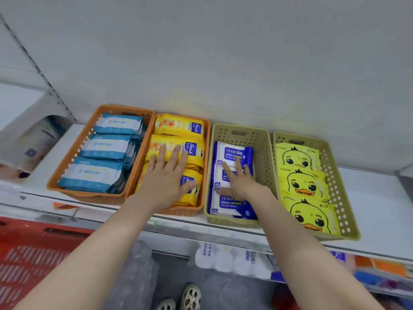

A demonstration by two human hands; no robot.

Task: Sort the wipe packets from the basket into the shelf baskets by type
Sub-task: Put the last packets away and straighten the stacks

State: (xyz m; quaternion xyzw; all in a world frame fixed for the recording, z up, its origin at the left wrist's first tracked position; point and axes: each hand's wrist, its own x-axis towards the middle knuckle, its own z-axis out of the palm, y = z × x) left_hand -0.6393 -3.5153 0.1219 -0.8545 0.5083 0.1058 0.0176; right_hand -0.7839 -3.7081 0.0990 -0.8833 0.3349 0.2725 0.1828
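Wipe packets (89, 173) fill four shelf baskets; a red basket (33, 253) stands low left of the left hand (166, 177). This hand lies flat, fingers straight, on yellow packets (178, 127) in an orange basket (190, 211); left of it, teal packets (105, 146) fill the outer orange basket (69, 157). The right hand (240, 183) lies flat on blue alcohol packets (232, 151) in a beige basket (263, 157); right of it, duck packets (299, 157) fill the outer beige basket (335, 180).

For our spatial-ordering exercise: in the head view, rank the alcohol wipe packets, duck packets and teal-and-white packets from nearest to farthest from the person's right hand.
1. Alcohol wipe packets: directly under the right hand, touching.
2. Duck packets: in the beige basket to its right.
3. Teal-and-white packets: in the far-left orange basket.
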